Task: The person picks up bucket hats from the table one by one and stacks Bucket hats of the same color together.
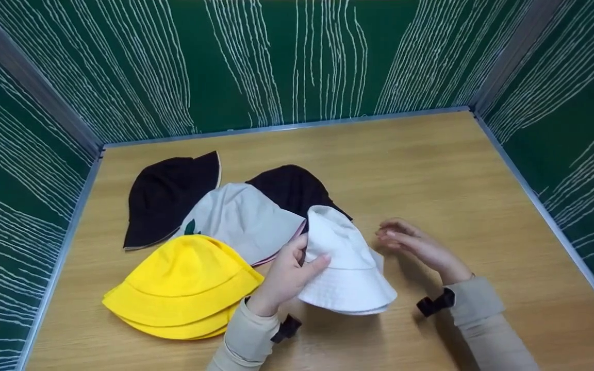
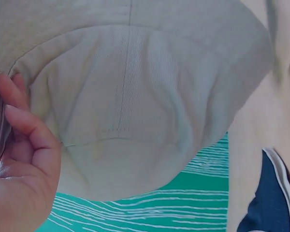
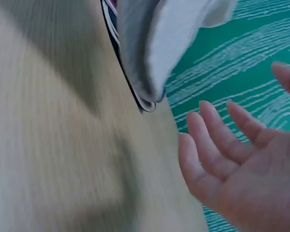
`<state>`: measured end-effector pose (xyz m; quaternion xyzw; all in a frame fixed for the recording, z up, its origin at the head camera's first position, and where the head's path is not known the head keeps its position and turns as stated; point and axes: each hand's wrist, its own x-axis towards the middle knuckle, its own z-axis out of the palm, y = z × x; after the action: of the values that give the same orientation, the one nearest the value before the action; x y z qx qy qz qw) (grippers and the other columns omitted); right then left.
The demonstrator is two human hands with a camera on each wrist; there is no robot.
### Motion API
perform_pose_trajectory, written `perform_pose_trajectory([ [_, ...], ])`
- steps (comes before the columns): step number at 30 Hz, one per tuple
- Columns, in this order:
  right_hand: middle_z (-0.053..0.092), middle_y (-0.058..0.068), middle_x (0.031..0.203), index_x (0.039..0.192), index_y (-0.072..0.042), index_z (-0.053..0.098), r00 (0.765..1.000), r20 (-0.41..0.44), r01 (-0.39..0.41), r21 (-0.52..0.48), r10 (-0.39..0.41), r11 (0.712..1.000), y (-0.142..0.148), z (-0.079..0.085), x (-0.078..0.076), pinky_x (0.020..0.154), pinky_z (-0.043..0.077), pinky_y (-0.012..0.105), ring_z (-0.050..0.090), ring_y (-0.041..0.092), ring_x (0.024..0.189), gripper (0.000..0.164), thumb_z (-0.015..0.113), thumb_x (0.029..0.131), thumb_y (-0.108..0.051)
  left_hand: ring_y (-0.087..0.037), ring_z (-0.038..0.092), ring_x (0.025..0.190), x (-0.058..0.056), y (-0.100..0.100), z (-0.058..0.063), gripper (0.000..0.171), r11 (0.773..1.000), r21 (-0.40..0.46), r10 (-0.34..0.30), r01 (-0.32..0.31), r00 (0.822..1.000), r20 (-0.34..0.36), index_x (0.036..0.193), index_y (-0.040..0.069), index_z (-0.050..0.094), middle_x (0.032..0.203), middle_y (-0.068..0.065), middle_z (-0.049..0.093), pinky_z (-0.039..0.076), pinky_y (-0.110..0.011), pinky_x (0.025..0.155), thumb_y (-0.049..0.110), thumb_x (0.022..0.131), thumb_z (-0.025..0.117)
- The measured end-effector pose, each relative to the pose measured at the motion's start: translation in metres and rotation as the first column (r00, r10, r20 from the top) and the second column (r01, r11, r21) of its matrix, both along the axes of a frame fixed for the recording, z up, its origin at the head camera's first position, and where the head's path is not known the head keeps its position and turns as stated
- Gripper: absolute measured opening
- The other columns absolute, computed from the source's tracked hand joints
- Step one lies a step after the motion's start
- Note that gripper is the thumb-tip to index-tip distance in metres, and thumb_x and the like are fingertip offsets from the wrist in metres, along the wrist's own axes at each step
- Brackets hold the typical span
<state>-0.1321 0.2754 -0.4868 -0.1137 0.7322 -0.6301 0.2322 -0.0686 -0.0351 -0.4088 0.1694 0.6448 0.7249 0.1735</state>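
A white bucket hat (image 1: 341, 257), folded flat with its brim downward, is held above the table by my left hand (image 1: 289, 275). The thumb lies across its near face and the fingers go behind it. In the left wrist view the hat's pale cloth (image 2: 121, 92) fills most of the frame, and the fingers curl at its edge. My right hand (image 1: 418, 245) is apart from the hat, to its right, holding nothing. Its fingers are relaxed and loosely bent in the right wrist view, near the hat's edge (image 3: 157, 53).
Left of the white hat lie folded yellow hats (image 1: 183, 288), stacked together. Behind them is a light grey hat (image 1: 245, 221) with a green leaf mark. Two dark hats (image 1: 168, 198) lie farther back. Green walls (image 1: 286, 62) with white lines enclose the wooden table (image 1: 410, 159).
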Motion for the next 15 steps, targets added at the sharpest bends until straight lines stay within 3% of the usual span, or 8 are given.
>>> perform_pose_trajectory([
  [5, 0.050, 0.008, 0.131, 0.140, 0.016, 0.020, 0.973, 0.021, -0.229, -0.080, 0.231, 0.970, -0.011, -0.007, -0.014, 0.100, 0.042, 0.023, 0.054, 0.009, 0.117, 0.053, 0.038, 0.102, -0.017, -0.009, 0.065, 0.078, 0.004, -0.001, 0.005, 0.041, 0.999, 0.028, -0.024, 0.023, 1.000, 0.012, 0.124, -0.012, 0.046, 0.107, -0.031, 0.061, 0.055, -0.025, 0.072, 0.008, 0.091, 0.059],
  [8, 0.056, -0.005, 0.122, 0.138, 0.013, 0.028, 0.944, 0.026, -0.323, -0.122, 0.328, 0.939, -0.015, -0.011, -0.019, 0.096, 0.042, 0.019, 0.056, 0.005, 0.111, 0.048, 0.036, 0.103, -0.019, -0.009, 0.064, 0.080, 0.005, -0.002, 0.007, 0.042, 0.999, 0.011, -0.031, 0.031, 1.000, -0.003, 0.126, -0.011, 0.046, 0.110, -0.030, 0.061, 0.054, -0.024, 0.073, 0.010, 0.091, 0.060],
  [11, 0.060, -0.011, 0.116, 0.133, 0.002, 0.042, 0.927, 0.017, -0.369, -0.144, 0.375, 0.918, -0.017, -0.013, -0.019, 0.094, 0.042, 0.016, 0.056, 0.002, 0.107, 0.039, 0.037, 0.103, -0.022, -0.009, 0.062, 0.080, 0.004, -0.003, 0.007, 0.042, 1.000, -0.001, -0.024, 0.024, 1.000, -0.009, 0.126, -0.010, 0.046, 0.110, -0.030, 0.060, 0.054, -0.023, 0.073, 0.010, 0.092, 0.059],
  [15, 0.059, -0.012, 0.117, 0.126, -0.009, 0.050, 0.925, 0.007, -0.376, -0.130, 0.380, 0.918, -0.016, -0.015, -0.017, 0.096, 0.039, 0.015, 0.053, 0.001, 0.109, 0.029, 0.037, 0.102, -0.019, -0.008, 0.063, 0.078, 0.000, -0.005, 0.004, 0.041, 1.000, -0.008, -0.003, 0.003, 1.000, -0.007, 0.127, -0.009, 0.045, 0.107, -0.030, 0.062, 0.053, -0.022, 0.072, 0.008, 0.092, 0.058],
])
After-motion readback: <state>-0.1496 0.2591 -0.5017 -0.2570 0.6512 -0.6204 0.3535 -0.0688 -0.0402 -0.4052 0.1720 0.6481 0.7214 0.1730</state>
